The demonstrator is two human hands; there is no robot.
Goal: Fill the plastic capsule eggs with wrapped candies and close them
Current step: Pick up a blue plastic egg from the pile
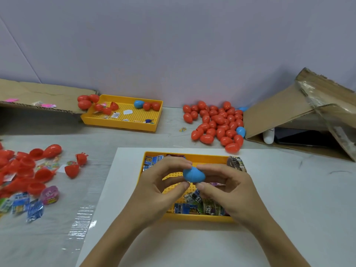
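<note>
Both hands are pinching one blue capsule egg (193,175) – left hand (159,187) and right hand (229,191) gripping it from either side – holding it above the yellow candy tray (192,218), among wrapped candies (194,206)

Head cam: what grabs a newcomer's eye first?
Dead centre, the left hand and right hand pinch a blue egg over a yellow tray of wrapped candies. Behind it to the right lies a heap of closed red eggs; open red halves are scattered at far left.
</note>
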